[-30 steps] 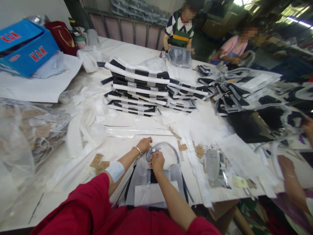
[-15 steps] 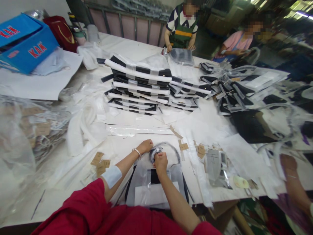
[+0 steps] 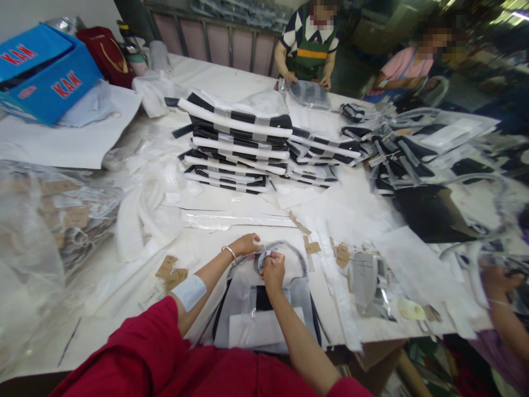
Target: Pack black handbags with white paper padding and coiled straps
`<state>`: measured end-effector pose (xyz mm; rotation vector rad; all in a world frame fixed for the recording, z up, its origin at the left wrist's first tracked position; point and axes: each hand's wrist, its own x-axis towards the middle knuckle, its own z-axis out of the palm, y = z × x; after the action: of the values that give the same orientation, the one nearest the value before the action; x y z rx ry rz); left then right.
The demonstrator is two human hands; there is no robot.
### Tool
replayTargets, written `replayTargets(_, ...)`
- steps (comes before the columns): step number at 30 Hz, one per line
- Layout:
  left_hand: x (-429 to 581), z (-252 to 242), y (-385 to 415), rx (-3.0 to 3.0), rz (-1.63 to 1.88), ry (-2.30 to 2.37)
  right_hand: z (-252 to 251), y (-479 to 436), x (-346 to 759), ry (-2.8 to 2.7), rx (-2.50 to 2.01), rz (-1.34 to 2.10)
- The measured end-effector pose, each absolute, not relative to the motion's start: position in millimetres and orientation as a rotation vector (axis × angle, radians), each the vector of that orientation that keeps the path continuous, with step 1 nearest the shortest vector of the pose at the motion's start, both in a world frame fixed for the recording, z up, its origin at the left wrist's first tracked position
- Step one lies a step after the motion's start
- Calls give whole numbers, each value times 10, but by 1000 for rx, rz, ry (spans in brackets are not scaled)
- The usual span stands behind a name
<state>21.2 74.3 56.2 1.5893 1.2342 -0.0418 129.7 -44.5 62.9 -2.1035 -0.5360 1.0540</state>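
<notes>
A handbag (image 3: 236, 300) lies flat at the table's front edge, black and covered in hazy plastic, with a white sheet (image 3: 264, 329) across its front. Its handle (image 3: 298, 256) arches away from me, wrapped in clear plastic. Inside that arch, my right hand (image 3: 273, 271) is closed on a coiled strap (image 3: 260, 260) that looks plastic-wrapped. My left hand (image 3: 247, 244) is just left of the coil, over the handle, its fingers drawn together. Whatever those left fingers pinch is too small to make out.
Stacked black-and-white wrapped bags (image 3: 237, 146) stand ahead. Brown tags (image 3: 169, 270) lie to the left, more tags (image 3: 342, 255) to the right. A blue box (image 3: 45, 74) sits back left. Wrapped bags (image 3: 433, 209) crowd the right, where a co-worker's hand (image 3: 498, 281) reaches in. Two people work beyond the table.
My left hand has opened its fist slightly, its fingers reaching further right. My right hand stays at the coil. The co-worker's hand at right has moved in among the bags.
</notes>
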Motion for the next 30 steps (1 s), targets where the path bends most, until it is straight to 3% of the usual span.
replayTargets(9, 272, 601, 706, 1482, -185, 975, 604, -385, 1453, -688, -2234, 918)
replayTargets(15, 254, 575, 701, 1562, -176, 1008, 583, -418, 1434, -613, -1977, 1126)
replayTargets(30, 306, 485, 668, 1612, 102, 1440, 718, -427, 1359, -603, -1912, 1194)
